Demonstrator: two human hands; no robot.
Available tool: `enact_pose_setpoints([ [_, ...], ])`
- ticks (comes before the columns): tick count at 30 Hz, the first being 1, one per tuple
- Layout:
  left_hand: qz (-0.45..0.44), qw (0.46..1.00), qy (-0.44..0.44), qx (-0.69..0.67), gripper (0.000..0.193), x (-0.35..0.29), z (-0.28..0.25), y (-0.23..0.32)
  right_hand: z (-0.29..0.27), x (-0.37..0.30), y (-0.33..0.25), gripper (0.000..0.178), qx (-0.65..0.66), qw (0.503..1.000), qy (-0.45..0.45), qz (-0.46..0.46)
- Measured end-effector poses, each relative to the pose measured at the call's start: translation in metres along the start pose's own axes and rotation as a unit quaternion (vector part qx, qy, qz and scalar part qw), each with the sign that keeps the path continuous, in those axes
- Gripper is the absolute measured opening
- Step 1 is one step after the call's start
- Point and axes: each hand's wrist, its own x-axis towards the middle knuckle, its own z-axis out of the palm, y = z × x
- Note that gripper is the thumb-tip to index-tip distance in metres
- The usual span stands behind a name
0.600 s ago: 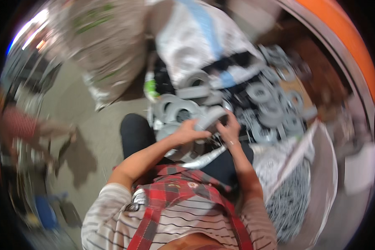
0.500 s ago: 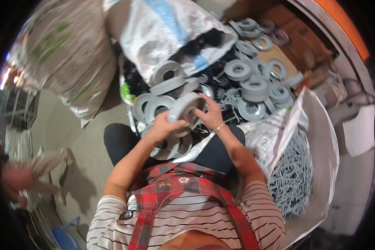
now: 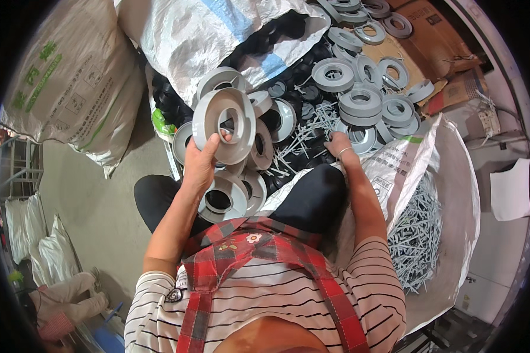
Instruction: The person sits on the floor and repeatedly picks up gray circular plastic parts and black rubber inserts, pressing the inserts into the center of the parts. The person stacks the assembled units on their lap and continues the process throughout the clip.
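Grey ring [image 3: 209, 117] tilts above the left grip [image 3: 200, 163] pinching it; the right grip's [image 3: 340, 145] hold is unclear.

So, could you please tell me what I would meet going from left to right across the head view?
Beige sack → held ring → right hand → bagged sticks → white sheet.

Your left grip [image 3: 202, 165] is clasped, thumb pointing forward; the left forearm [image 3: 178, 220] angles back from it. Your right grip [image 3: 339, 144] sits well apart to its right, fingertips hard to make out, right forearm [image 3: 363, 191] extending behind it.
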Motion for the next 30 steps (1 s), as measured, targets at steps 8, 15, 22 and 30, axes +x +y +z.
enact_pose_setpoints([
  [8,-0.031,0.999,-0.017,-0.013,0.039,0.000,0.000,-0.013,0.032,0.046,-0.040,0.038,-0.272,0.948,-0.092,-0.139],
  [15,-0.057,0.997,-0.037,-0.036,0.042,-0.001,-0.016,0.003,-0.019,0.045,-0.056,0.021,-0.243,0.961,0.070,-0.116],
  [22,-0.023,0.998,-0.052,-0.037,0.042,0.012,0.025,-0.034,-0.102,-0.025,-0.146,0.019,0.208,0.938,0.174,-0.216],
  [30,0.088,0.979,-0.019,0.184,0.044,-0.006,0.002,0.003,-0.088,-0.076,-0.251,0.072,0.177,0.910,0.104,-0.361],
])
